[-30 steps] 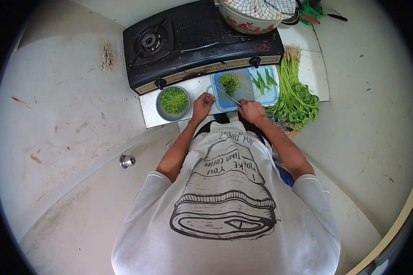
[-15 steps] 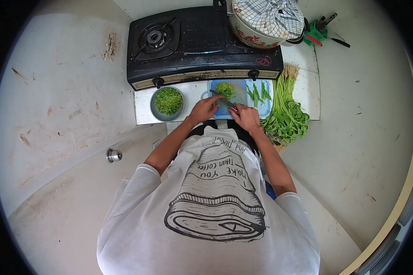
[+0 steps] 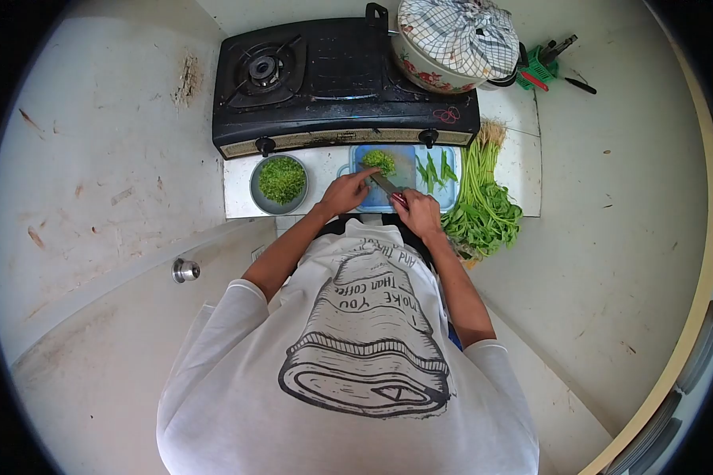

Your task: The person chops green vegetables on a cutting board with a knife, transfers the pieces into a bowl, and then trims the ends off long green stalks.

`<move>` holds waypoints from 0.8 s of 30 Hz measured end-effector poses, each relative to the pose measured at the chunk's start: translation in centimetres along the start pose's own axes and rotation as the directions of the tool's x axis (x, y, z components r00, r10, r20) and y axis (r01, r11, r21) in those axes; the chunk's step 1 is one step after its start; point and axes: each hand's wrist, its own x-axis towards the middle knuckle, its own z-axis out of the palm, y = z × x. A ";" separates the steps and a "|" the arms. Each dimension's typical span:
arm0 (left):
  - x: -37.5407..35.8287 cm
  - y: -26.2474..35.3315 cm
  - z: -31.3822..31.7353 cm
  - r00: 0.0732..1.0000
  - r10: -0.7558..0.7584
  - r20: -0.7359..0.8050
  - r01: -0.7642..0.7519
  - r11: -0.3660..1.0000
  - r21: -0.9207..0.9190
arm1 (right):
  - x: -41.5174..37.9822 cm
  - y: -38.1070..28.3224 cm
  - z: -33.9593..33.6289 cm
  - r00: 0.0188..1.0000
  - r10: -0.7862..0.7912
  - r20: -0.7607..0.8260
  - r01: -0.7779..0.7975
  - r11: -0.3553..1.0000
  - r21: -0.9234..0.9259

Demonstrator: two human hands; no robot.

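Knife (image 3: 391, 191): gripped at handle by right hand (image 3: 421, 212), apparently for control. Left hand (image 3: 345, 193): placed near blade (image 3: 381, 180); grip indeterminable. Chopped greens (image 3: 379, 161): heaped on board (image 3: 406, 169), within reach.

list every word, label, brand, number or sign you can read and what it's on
"YOU", on the white shirt
"THAN COFFEE", on the shirt
"And", on the shirt, with the words after it unclear
Other shirt words: too creased to be sure of
Badge on the front of the stove: too small to read
I can read no numbers or signs.
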 end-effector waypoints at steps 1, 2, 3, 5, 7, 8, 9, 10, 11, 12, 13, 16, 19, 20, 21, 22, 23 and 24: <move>0.2 -0.5 0.0 1.000 -0.024 -0.008 0.024 1.000 0.016 | -0.1 0.2 -0.1 1.000 0.003 0.013 -0.003 1.000 -0.003; 0.4 -1.0 0.1 0.999 -0.048 -0.017 0.049 0.998 0.031 | -0.2 0.4 -0.3 1.000 0.006 0.027 -0.005 1.000 -0.006; 0.4 -1.2 -0.1 0.998 -0.057 -0.023 0.058 0.998 0.020 | -0.3 0.7 -0.3 0.999 0.008 0.041 -0.007 1.000 -0.009; 0.3 -1.6 -0.3 0.996 -0.079 -0.037 0.079 0.997 -0.003 | -0.5 2.0 0.0 0.999 0.034 0.042 -0.032 0.998 -0.050; 0.0 -1.6 -0.7 0.990 -0.127 -0.056 0.122 0.989 -0.082 | -0.6 3.3 0.4 0.998 0.046 0.032 -0.044 0.997 -0.064; -0.2 -1.5 -0.9 0.986 -0.152 -0.063 0.144 0.982 -0.120 | -0.7 4.0 0.7 0.999 0.048 0.021 -0.046 0.997 -0.056; -0.4 -1.7 -0.9 0.983 -0.165 -0.084 0.153 0.979 -0.134 | -0.6 4.0 0.5 0.999 0.050 0.010 -0.050 0.998 -0.048; -0.7 -1.8 -0.8 0.979 -0.177 -0.104 0.161 0.976 -0.149 | -0.6 4.1 0.3 0.997 0.058 0.056 -0.055 0.997 -0.058; -0.9 -1.9 -0.7 0.974 -0.189 -0.125 0.167 0.972 -0.163 | -0.7 4.1 0.1 0.993 0.066 0.101 -0.060 0.996 -0.069; -1.2 -2.1 -0.5 0.970 -0.207 -0.126 0.182 0.966 -0.181 | -0.8 4.1 -0.1 0.986 0.076 0.147 -0.064 0.995 -0.080; -1.7 -2.2 -0.3 0.966 -0.225 -0.128 0.197 0.960 -0.199 | -0.9 4.1 -0.1 0.980 0.061 0.188 -0.045 0.995 -0.092; -3.1 -2.5 0.3 0.970 -0.195 -0.143 0.168 0.968 -0.184 | -0.6 4.1 0.2 0.956 0.020 0.292 0.017 0.992 -0.123; -4.2 -2.7 0.8 0.976 -0.150 -0.156 0.127 0.980 -0.153 | 0.6 4.3 0.2 0.950 -0.007 0.313 0.056 0.987 -0.148; -4.4 -2.7 1.0 0.977 -0.141 -0.163 0.117 0.982 -0.147 | 1.3 4.3 0.2 0.956 -0.018 0.293 0.065 0.986 -0.152; -4.7 -2.9 1.1 0.977 -0.135 -0.164 0.113 0.984 -0.137 | 1.9 4.2 0.0 0.961 -0.029 0.274 0.075 0.985 -0.157; -4.9 -3.0 1.1 0.978 -0.129 -0.165 0.109 0.986 -0.127 | 2.7 4.0 -0.2 0.963 -0.006 0.271 0.055 0.983 -0.173; -5.0 -3.2 1.2 0.979 -0.123 -0.165 0.104 0.988 -0.115 | 3.4 3.9 -0.3 0.964 0.018 0.267 0.034 0.981 -0.190; -5.0 -3.2 1.2 0.979 -0.121 -0.166 0.105 0.989 -0.106 | 4.1 3.9 -0.4 0.964 0.042 0.261 0.013 0.979 -0.205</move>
